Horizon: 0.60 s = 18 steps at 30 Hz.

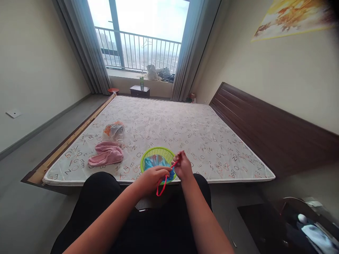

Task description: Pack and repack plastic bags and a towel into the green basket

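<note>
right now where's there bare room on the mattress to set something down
The biggest free patch is the mattress right of the green plastic basket, running to the headboard. A smaller one lies beyond the plastic bag. It's crowded at the near edge, where your left hand and right hand meet at a red cord over the basket, beside the pink towel.

**Working close together above your lap (pixel 148 225)**

Your left hand (pixel 152 180) sits palm-down above your lap, fingers curled and pointing right, your left forearm (pixel 106 220) slanting in from the lower left. Your right hand (pixel 183 166) stands just beside it and higher, fingertips (pixel 180 155) pinched, your right forearm (pixel 203 218) rising from the lower right.
</note>
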Motion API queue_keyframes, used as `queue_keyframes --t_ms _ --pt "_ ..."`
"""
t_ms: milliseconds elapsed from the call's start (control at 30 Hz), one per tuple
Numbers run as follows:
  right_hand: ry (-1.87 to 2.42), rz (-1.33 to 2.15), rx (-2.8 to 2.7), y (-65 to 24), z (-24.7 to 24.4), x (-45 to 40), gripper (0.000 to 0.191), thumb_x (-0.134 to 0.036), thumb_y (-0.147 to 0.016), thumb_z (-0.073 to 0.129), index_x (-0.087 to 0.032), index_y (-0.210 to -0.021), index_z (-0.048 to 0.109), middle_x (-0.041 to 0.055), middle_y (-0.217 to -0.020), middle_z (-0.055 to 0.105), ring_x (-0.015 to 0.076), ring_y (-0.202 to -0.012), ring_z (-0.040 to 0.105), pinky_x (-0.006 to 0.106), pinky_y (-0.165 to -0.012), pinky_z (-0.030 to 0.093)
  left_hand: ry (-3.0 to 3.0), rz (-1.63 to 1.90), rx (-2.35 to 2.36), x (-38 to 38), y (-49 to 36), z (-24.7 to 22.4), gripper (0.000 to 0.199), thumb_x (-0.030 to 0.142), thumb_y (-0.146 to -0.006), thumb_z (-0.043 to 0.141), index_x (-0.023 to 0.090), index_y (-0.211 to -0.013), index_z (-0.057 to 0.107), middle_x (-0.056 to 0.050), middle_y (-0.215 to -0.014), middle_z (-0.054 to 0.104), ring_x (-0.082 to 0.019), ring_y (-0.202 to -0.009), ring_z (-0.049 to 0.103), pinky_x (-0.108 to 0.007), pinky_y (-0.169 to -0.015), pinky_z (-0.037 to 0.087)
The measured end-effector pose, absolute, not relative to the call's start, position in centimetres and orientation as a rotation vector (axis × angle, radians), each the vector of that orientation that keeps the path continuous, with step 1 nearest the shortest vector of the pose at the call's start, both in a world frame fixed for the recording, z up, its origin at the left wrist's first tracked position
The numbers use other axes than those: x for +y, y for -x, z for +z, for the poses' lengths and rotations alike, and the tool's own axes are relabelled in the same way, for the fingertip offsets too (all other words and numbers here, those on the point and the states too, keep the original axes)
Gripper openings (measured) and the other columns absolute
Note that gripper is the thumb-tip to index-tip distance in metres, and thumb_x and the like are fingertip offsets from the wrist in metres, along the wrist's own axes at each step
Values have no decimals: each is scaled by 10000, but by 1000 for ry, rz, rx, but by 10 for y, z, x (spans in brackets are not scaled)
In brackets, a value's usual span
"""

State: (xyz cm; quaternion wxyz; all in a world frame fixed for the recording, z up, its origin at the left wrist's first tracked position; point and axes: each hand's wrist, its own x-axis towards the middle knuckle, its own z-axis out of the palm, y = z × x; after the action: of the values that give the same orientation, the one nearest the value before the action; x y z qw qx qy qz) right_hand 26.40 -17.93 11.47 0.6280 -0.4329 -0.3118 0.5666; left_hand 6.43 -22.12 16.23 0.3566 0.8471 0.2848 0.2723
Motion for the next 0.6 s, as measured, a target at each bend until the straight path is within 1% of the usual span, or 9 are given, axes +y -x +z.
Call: queue_keyframes --t_ms 67,167,233,267,367,433,467,533,600 --pt "1011 1201 -646 -287 109 -173 510 -705 -893 507 -246 -700 398 -93 -544 281 103 -451 270 248 -492 360 -2132 727 753 -217 -57 159 227 269 -993 507 232 -1023 729 -105 -1343 693 -248 -1228 651 -379 -1044 502" --pt "1059 1090 -608 -313 99 -172 508 -692 -918 462 -252 -685 359 -103 -534 220 110 -440 255 250 -485 366 -2026 775 831 -207 -46 149 238 358 -973 543 233 -1022 739 -113 -1237 746 -265 -1142 693 -380 -999 516" --pt "1139 1036 -624 -317 90 -176 496 -705 -912 453 -254 -713 404 -95 -541 280 117 -453 326 258 -506 406 -1951 815 923 -200 -40 138 298 430 -969 535 228 -1012 750 -108 -1098 782 -258 -1040 718 -365 -946 532" --pt "1194 1029 -670 -315 85 -178 481 -706 -900 474 -251 -747 450 -84 -560 348 122 -478 384 264 -530 433 -1911 843 974 -196 -38 132 343 463 -978 508 222 -996 753 -101 -1030 788 -247 -991 723 -354 -920 538" --pt "1446 1040 -1055 -295 70 -186 420 -618 -842 623 -221 -975 595 -12 -777 594 155 -668 578 291 -664 499 -1822 914 1069 -185 -31 115 461 521 -1012 408 209 -960 744 -78 -932 778 -214 -907 718 -326 -875 545" --pt "1640 1005 -1412 -279 62 -190 444 -477 -797 714 -216 -1142 611 30 -954 666 191 -843 640 311 -783 502 -1832 892 1081 -178 -24 104 468 542 -1009 410 211 -980 739 -69 -933 778 -206 -892 717 -315 -865 547" --pt "1725 978 -1556 -272 58 -192 463 -412 -787 728 -221 -1191 606 39 -1000 680 204 -904 648 318 -824 492 -1845 872 1088 -174 -19 99 452 551 -998 437 215 -1000 739 -68 -950 781 -209 -904 719 -314 -870 547" --pt "1861 949 -1760 -262 54 -195 449 -333 -806 707 -232 -1231 600 48 -1018 699 223 -951 658 325 -849 474 -1827 858 1124 -168 -7 88 423 569 -963 509 223 -1057 735 -68 -999 784 -223 -951 723 -318 -887 550" --pt "1954 937 -1907 -256 53 -197 411 -303 -847 661 -244 -1248 600 55 -1008 708 240 -949 668 330 -829 466 -1749 874 1149 -162 6 73 435 575 -932 565 222 -1140 711 -73 -1066 776 -238 -1024 716 -338 -917 554"
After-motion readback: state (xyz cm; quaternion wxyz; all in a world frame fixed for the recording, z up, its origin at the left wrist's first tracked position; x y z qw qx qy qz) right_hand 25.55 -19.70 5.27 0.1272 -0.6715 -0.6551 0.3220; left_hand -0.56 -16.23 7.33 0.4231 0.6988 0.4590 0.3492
